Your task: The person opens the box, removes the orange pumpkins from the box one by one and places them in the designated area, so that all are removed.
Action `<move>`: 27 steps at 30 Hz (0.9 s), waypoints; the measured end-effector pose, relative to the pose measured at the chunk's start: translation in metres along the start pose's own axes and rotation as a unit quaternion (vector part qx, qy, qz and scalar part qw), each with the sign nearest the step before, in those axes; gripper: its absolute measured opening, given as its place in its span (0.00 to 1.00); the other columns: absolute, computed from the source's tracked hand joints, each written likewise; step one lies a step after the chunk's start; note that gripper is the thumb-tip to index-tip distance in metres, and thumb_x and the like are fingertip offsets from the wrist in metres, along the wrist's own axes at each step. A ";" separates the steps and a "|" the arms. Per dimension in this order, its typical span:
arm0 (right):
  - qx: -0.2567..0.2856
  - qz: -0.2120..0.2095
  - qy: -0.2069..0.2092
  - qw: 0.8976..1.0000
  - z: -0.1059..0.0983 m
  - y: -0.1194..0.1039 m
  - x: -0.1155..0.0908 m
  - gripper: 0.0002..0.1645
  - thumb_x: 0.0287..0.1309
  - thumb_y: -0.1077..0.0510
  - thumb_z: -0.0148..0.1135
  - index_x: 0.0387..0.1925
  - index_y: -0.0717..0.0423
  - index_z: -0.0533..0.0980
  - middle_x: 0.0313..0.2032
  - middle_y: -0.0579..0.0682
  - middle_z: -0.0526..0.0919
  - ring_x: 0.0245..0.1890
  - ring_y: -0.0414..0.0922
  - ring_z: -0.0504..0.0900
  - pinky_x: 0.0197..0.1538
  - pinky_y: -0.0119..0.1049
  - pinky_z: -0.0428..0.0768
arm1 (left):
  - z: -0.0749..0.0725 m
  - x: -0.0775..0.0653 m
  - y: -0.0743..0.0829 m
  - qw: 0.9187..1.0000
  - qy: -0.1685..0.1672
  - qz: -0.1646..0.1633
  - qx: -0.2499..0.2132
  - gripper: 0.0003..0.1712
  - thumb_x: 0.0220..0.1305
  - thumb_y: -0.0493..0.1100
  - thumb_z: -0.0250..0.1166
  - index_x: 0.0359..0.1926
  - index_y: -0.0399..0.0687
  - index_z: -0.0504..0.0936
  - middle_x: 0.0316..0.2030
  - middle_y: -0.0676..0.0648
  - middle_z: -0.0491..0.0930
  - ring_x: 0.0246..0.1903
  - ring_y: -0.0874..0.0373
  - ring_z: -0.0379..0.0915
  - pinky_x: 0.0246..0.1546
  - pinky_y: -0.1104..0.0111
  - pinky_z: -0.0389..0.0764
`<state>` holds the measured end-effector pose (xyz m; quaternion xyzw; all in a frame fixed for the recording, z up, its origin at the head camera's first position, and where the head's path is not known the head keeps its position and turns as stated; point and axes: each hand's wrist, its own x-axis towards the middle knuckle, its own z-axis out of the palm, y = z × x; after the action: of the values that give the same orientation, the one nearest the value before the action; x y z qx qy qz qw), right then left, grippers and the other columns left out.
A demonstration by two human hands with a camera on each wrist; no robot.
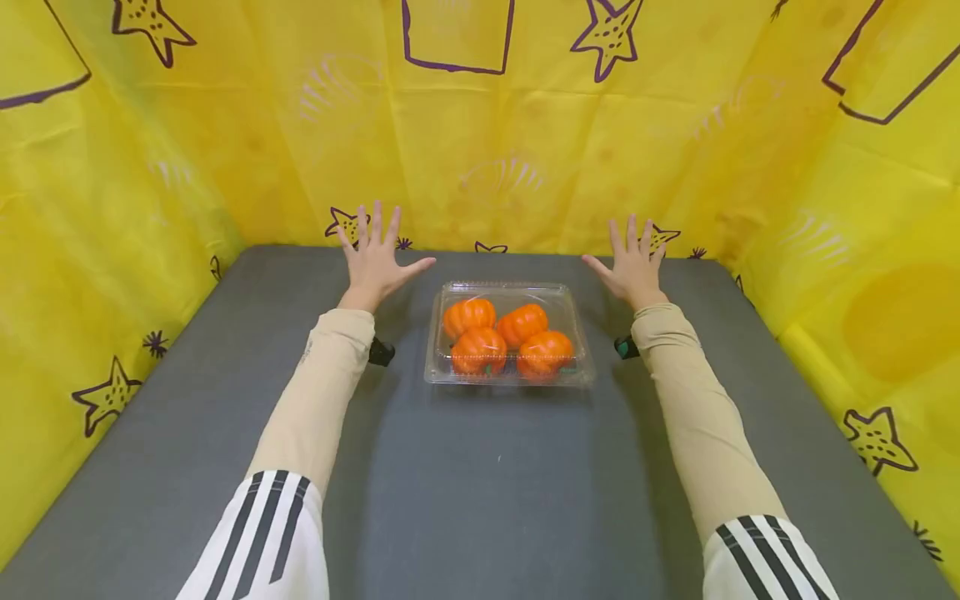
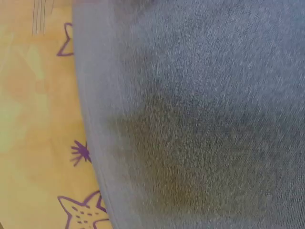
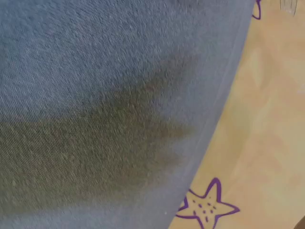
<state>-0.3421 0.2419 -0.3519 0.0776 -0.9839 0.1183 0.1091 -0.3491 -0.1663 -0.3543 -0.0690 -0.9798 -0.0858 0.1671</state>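
Observation:
A clear plastic clamshell box (image 1: pixel 510 292) stands on the grey table, its lid down. Inside it lie several small orange pumpkins (image 1: pixel 478 350), seen through the plastic. To the left of the box, my left hand (image 1: pixel 372 265) is held above the far part of the table, fingers straight and spread, touching nothing. My right hand (image 1: pixel 632 271) is held the same way to the right of the box, its fingers spread and the thumb pointing toward the box. Neither hand shows clearly in the wrist views, only shadows on the table surface.
The grey table (image 1: pixel 480 500) ends at a yellow curtain (image 1: pixel 495 167) with drawn stars, which stands behind it and along both sides. A dark wrist camera (image 1: pixel 381 352) sits under the left wrist and another wrist camera (image 1: pixel 626 347) under the right.

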 end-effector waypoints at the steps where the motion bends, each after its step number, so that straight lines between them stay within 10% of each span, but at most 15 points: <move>1: 0.010 -0.002 0.004 1.000 0.000 0.000 0.000 0.52 0.53 0.24 0.30 0.68 0.48 0.30 0.66 0.55 0.21 0.61 0.52 0.15 0.55 0.63 0.25 | -0.001 0.000 0.000 1.000 0.006 0.002 -0.013 0.57 0.46 0.81 0.40 0.67 0.63 0.26 0.65 0.52 0.16 0.59 0.56 0.03 0.51 0.47 0.12; 5: 0.066 -0.021 0.026 0.997 0.002 0.000 -0.005 0.55 0.54 0.25 0.32 0.67 0.55 0.29 0.66 0.56 0.23 0.63 0.50 0.20 0.58 0.59 0.27 | -0.006 -0.009 0.004 0.993 0.037 0.013 -0.114 0.58 0.48 0.76 0.49 0.67 0.62 0.27 0.66 0.55 0.20 0.61 0.59 0.08 0.53 0.46 0.17; 8: 0.136 -0.041 0.048 0.989 0.002 -0.001 -0.015 0.54 0.57 0.29 0.36 0.66 0.59 0.29 0.67 0.55 0.25 0.64 0.47 0.23 0.61 0.53 0.29 | -0.011 -0.024 0.007 0.972 0.059 0.021 -0.228 0.61 0.46 0.70 0.60 0.68 0.60 0.30 0.67 0.57 0.28 0.64 0.59 0.21 0.57 0.47 0.25; 15: 0.303 -0.136 0.093 0.939 -0.002 -0.009 -0.051 0.46 0.62 0.38 0.43 0.67 0.60 0.37 0.68 0.54 0.36 0.66 0.46 0.36 0.64 0.41 0.39 | -0.024 -0.068 0.009 0.887 0.112 0.105 -0.436 0.61 0.42 0.61 0.69 0.69 0.47 0.43 0.67 0.50 0.44 0.64 0.57 0.41 0.61 0.62 0.47; 21: 0.459 -0.193 0.057 0.865 0.000 -0.023 -0.094 0.41 0.64 0.48 0.46 0.64 0.73 0.44 0.65 0.67 0.44 0.64 0.60 0.44 0.63 0.41 0.46 | -0.038 -0.118 0.031 0.820 0.102 0.192 -0.530 0.59 0.45 0.57 0.69 0.63 0.24 0.48 0.63 0.30 0.48 0.64 0.44 0.42 0.62 0.63 0.46; 27: 0.528 -0.248 0.016 0.812 0.026 -0.019 -0.118 0.48 0.59 0.45 0.51 0.62 0.77 0.42 0.62 0.73 0.41 0.63 0.61 0.42 0.63 0.32 0.47 | -0.029 -0.151 0.048 0.834 0.047 0.232 -0.498 0.56 0.47 0.56 0.69 0.62 0.21 0.49 0.62 0.27 0.47 0.62 0.37 0.43 0.61 0.56 0.49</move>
<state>-0.2302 0.2318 -0.3993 0.3630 -0.7156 0.5896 0.0923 -0.1906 -0.1410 -0.3712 -0.3641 -0.7508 -0.5239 0.1710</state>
